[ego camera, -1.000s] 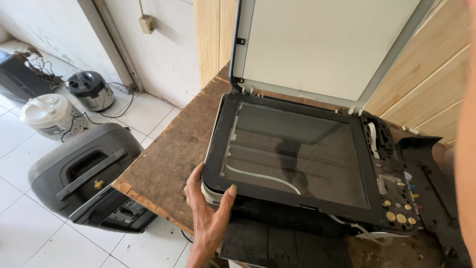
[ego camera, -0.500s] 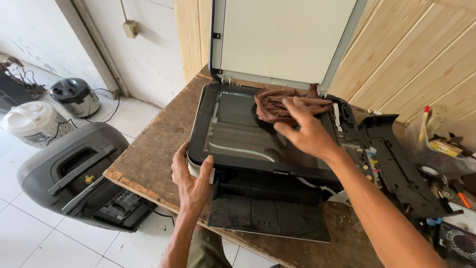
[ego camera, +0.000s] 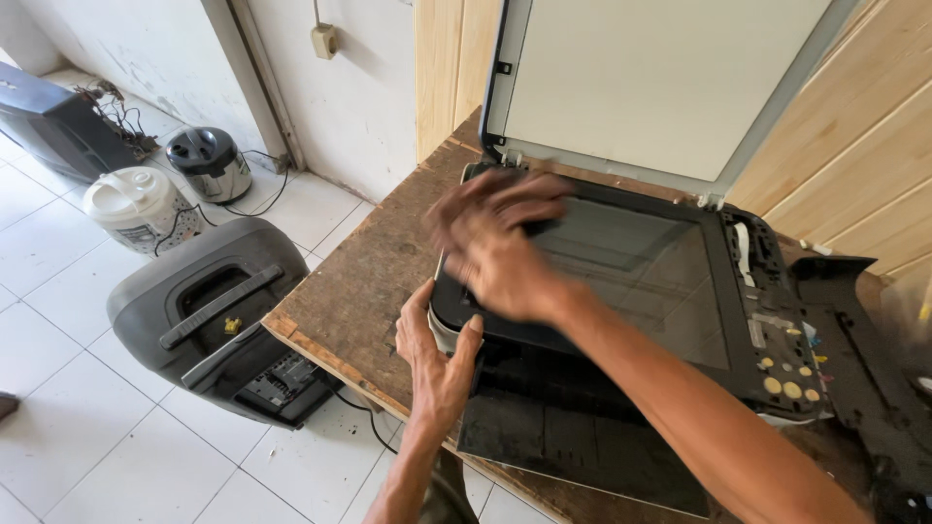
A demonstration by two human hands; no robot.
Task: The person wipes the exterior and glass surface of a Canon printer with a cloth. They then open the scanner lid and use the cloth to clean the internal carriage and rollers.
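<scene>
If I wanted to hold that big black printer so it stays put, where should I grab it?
Probably the printer's front left corner, coming from the left side. The left hand braces there: that corner is bare and overhangs its base. Avoid the upright lid and the glass under the right hand.

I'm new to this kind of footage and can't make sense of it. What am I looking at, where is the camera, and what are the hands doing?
The camera sits on a person's head and looks down, so both arms reaching in from below are that person's own. On the worn wooden table stands a black flatbed printer-scanner with its white lid raised. The left hand steadies the machine's front left corner. The right hand is over the near left part of the glass; it is blurred, so I cannot tell whether it holds anything. On the tiled floor to the left are a grey speaker lying down and two rice cookers.
</scene>
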